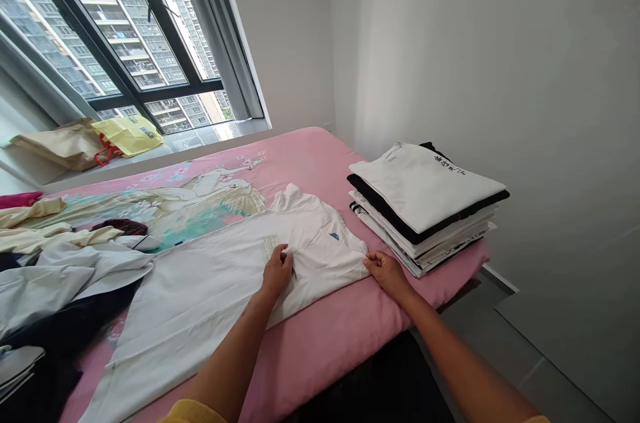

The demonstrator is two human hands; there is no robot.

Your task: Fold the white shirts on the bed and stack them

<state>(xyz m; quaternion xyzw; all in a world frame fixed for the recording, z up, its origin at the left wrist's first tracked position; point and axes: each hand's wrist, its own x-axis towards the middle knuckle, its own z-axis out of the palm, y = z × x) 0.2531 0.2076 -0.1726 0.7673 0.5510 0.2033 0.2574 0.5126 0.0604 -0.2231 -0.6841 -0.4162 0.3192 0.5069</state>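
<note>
In the centre, the right hand (384,271) pinches the edge of the white shirt (320,256) on the pink bed (345,323); the left hand (277,273), fingers slightly apart, touches its middle.

White shirt (195,290) with small blue chest motif (335,236); pink bedding (300,150) patterned with turquoise and cream figures.

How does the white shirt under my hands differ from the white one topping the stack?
The shirt under your hands lies spread out, while the top shirt is folded into a compact shape.
The spread shirt lies on the pink bedding; the folded one sits on the stack.
The spread shirt has a small blue mark; the folded one shows dark lettering.
Both are mainly white.
</note>
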